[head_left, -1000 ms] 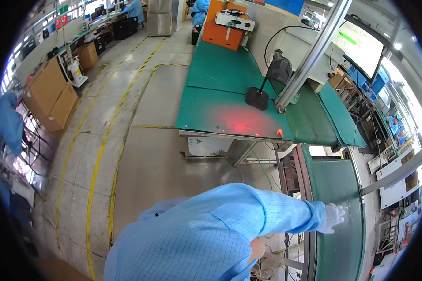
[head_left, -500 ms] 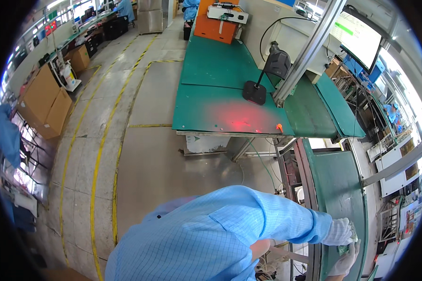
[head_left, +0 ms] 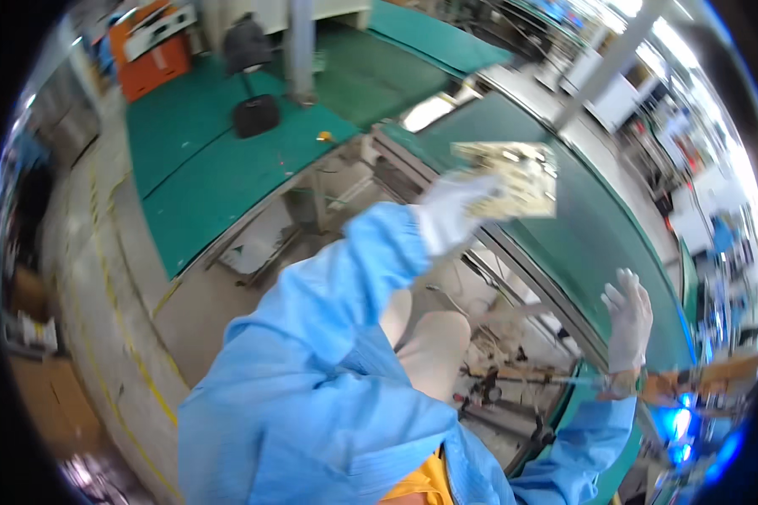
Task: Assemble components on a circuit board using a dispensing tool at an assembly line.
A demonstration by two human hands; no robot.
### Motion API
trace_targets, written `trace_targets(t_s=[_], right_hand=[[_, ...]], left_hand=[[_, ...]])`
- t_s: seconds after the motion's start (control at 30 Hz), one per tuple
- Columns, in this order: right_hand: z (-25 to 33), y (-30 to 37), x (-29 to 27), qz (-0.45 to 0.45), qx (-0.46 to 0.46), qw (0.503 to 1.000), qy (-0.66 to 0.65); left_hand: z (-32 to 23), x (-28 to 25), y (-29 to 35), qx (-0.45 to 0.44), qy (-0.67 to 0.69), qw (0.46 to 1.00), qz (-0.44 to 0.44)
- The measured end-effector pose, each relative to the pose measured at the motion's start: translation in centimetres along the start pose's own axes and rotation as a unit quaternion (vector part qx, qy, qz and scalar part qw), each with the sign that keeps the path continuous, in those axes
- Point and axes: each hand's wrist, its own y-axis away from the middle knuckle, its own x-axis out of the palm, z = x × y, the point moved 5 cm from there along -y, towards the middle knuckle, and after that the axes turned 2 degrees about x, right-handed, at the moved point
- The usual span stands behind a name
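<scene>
Left hand [head_left: 453,212] grips circuit board [head_left: 526,178]; right hand [head_left: 628,320] empty, unclenched; green belt [head_left: 594,223] below, grey post [head_left: 300,55], black stand [head_left: 255,116] beyond.

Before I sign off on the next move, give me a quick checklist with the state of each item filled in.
1. Board gripped: ok, the left hand holds it by its left part.
2. Right hand free: ok, fingers extended, nothing visible in it.
3. Both hands covered: ok, white gloves on each.
4. Board detail sharp enough to inspect: not ok, the picture is blurred there.
5. Conveyor belt stopped: cannot tell from this picture.
</scene>
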Motion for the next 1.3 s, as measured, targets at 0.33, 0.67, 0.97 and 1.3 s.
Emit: trace_targets(t_s=[0.33, 0.67, 0.97, 1.3], right_hand=[[-0.5, 8.1, -6.2, -0.001, -0.082, 0.958, -0.273], [3.9, 13.1, -0.3, -0.039, -0.23, 0.933, -0.275], [4.7, 11.7, 2.2, 0.105, -0.267, 0.927, -0.242], [4.5, 10.3, 4.3, -0.032, -0.233, 0.952, -0.195]], left_hand=[[-1.1, -4.5, 5.0, -0.283, 0.565, 0.769, -0.092], [1.9, -12.5, 11.0, -0.268, 0.075, 0.954, -0.108], [-2.8, -15.1, 11.3, -0.266, 0.437, 0.837, -0.191], [-2.4, -24.1, 11.8, -0.196, 0.402, 0.832, -0.328]])
